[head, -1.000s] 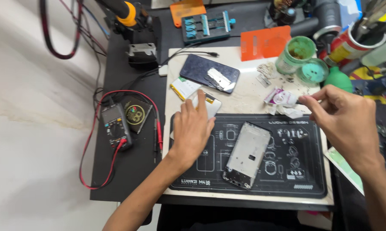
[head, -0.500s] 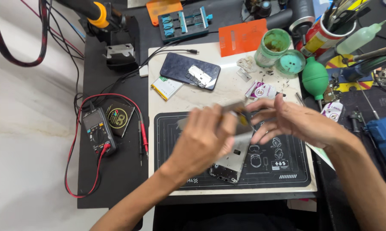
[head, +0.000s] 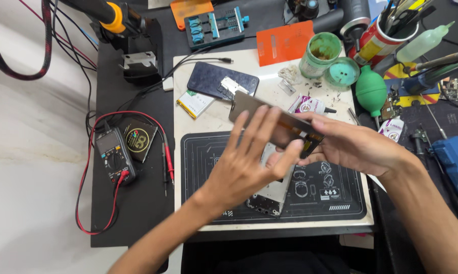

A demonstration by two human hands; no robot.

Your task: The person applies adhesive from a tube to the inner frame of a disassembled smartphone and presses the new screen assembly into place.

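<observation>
Both my hands hold a thin grey phone display panel [head: 249, 107] tilted above the black work mat [head: 340, 200]. My left hand [head: 249, 162] has its fingers spread against the panel's near face. My right hand [head: 350, 144] grips the panel's right end, where an orange flex strip shows. Under my hands an opened phone frame [head: 267, 199] lies on the mat, partly hidden. A dark phone back cover [head: 213, 78] and a yellow-edged battery [head: 194, 104] rest on the white board behind.
A black multimeter [head: 115, 155] with red leads sits at the left. A green jar [head: 320, 53], its lid [head: 340, 72], a green air blower [head: 372, 91], a tool cup [head: 386, 30], an orange card [head: 284, 43] and a blue holder [head: 213, 28] line the back.
One second ago both hands were empty and apart over the board. They have since come together and lifted the display panel, which now sits higher and more clearly tilted.
</observation>
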